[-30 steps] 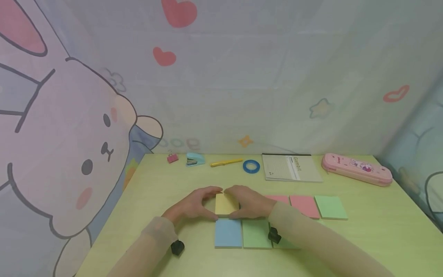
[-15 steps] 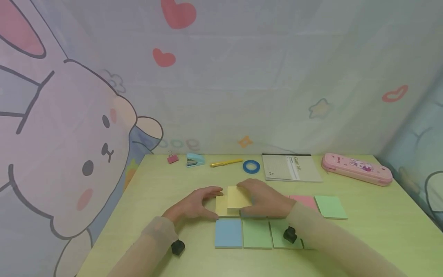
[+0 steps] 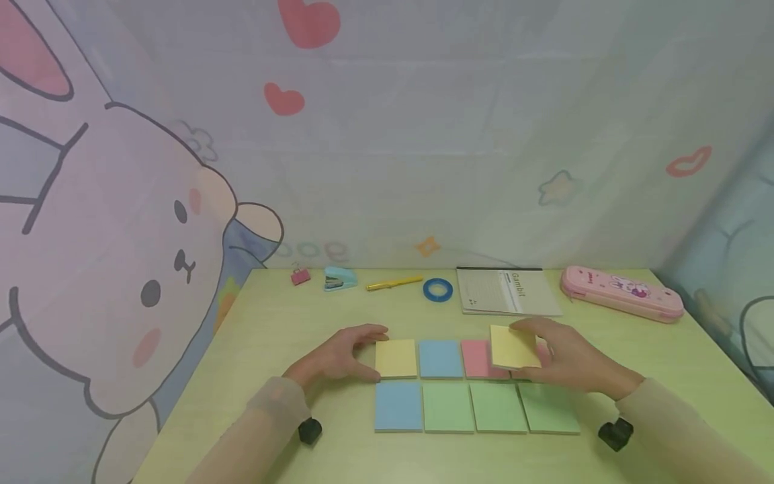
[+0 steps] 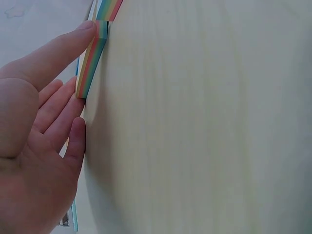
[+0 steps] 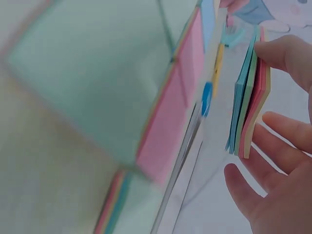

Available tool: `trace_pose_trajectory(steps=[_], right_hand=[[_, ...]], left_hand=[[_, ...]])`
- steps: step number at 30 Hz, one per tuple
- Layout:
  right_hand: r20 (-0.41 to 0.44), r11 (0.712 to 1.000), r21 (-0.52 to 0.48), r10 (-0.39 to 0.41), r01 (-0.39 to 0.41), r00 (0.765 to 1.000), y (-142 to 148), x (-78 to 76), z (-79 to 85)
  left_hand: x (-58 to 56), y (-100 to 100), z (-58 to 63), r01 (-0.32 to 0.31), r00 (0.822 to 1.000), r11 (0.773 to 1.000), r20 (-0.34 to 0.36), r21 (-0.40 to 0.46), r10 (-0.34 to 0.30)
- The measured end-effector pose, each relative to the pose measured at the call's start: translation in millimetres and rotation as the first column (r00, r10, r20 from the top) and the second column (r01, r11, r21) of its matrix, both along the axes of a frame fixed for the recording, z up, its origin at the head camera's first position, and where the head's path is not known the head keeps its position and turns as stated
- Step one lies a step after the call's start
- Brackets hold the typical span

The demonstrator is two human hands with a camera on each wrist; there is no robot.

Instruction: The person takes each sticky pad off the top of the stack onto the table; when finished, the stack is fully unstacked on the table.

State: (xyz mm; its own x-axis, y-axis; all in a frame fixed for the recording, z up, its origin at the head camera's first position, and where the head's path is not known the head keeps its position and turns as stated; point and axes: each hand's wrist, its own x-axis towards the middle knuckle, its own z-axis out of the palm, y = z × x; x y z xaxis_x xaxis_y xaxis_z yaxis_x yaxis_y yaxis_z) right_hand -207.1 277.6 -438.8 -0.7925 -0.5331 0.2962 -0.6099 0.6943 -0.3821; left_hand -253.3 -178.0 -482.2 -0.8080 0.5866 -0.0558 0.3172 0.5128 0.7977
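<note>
My right hand (image 3: pixel 565 356) pinches a yellow-topped sticky note pad (image 3: pixel 512 346) between thumb and fingers, raised and tilted over the pink pads (image 3: pixel 474 359). In the right wrist view this held sticky note pad (image 5: pixel 251 97) shows layered yellow, pink, green and blue edges. At the row's left end, my left hand (image 3: pixel 338 356) holds another yellow sticky note pad (image 3: pixel 396 358) on the table, thumb and fingers at opposite edges. To its right lies a blue pad (image 3: pixel 440 359). A front row has a blue pad (image 3: pixel 398 407) and green pads (image 3: pixel 447 407). My right hand hides the back row's right end.
Along the table's back stand a pink binder clip (image 3: pixel 300 276), a light-blue stapler (image 3: pixel 340 278), a yellow pen (image 3: pixel 395 283), blue tape (image 3: pixel 438 290), a notebook (image 3: pixel 508 292) and a pink pencil case (image 3: pixel 623 294). A printed curtain (image 3: pixel 484 134) hangs behind.
My right hand has lifted the upper yellow pad off the one at the left and carried it right, over the pink pads. The left hand has stayed in place.
</note>
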Motion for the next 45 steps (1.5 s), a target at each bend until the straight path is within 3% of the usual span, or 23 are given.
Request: trace_pose_trajectory(steps=[8, 20, 30, 45], right_hand=[[-0.057, 0.998, 0.052, -0.023, 0.026, 0.998, 60.2, 32.5, -12.0], [-0.097, 0.998, 0.044, 0.045, -0.041, 0.994, 116.2, 48.8, -31.3], [-0.192, 0.987, 0.089, 0.145, -0.13, 0.971, 119.7, 51.5, -39.7], [-0.224, 0.984, 0.096, 0.167, -0.148, 0.96, 123.3, 52.4, -45.8]], left_hand=[[2.7, -0.9, 2.5, 0.007, 1.0, 1.0, 0.006, 0.022, -0.007], [3.8, -0.5, 4.4, 0.006, 1.0, 1.0, 0.01, 0.029, -0.007], [2.2, -1.3, 4.7, 0.019, 1.0, 1.0, -0.007, 0.018, -0.019], [2.5, 0.7, 5.9, 0.021, 1.0, 1.0, -0.004, -0.001, -0.021]])
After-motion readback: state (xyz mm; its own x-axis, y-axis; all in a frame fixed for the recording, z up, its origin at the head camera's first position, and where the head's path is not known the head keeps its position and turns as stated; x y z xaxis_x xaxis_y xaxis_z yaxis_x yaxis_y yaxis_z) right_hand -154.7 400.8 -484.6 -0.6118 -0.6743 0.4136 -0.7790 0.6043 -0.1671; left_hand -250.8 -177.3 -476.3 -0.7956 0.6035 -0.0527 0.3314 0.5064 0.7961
